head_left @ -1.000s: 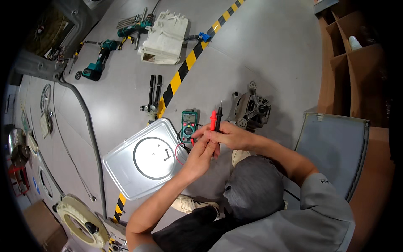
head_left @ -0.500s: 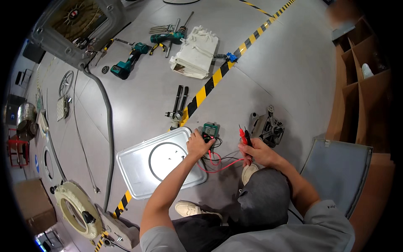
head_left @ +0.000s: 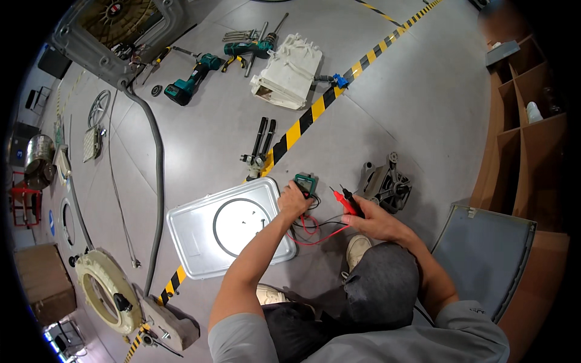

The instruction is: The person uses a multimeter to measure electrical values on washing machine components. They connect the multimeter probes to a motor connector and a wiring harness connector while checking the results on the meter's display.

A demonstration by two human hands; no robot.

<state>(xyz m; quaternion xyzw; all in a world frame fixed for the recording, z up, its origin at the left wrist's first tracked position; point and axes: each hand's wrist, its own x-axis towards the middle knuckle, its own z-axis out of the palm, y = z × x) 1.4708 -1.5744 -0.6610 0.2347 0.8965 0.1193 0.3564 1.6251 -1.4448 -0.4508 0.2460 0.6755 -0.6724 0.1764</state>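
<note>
My left hand (head_left: 293, 201) grips a small green-cased multimeter (head_left: 305, 182) from its near side, the display facing up. The hand covers the lower part of the meter. Its red test lead (head_left: 324, 241) and a black one loop across to my right hand (head_left: 377, 222), which is closed round the red test probe (head_left: 342, 201) and the black test probe (head_left: 352, 202). Both metal tips point up and left, apart from any part. Just beyond my right hand lies a grey electric motor (head_left: 386, 184). A silvery metal panel (head_left: 189, 245) with several screws on it lies beside my left forearm.
Farther off lie locking pliers-like tools with black handles (head_left: 264, 136), a white plastic housing (head_left: 290, 72) and green cordless drills (head_left: 187, 85). A grey hose (head_left: 158, 181) runs down the left. A grey panel (head_left: 487, 257) and a wooden shelf (head_left: 514, 157) stand at right.
My left hand has shifted right and wrapped more closely round the multimeter. My right hand has turned the probes, so their tips lean farther left.
</note>
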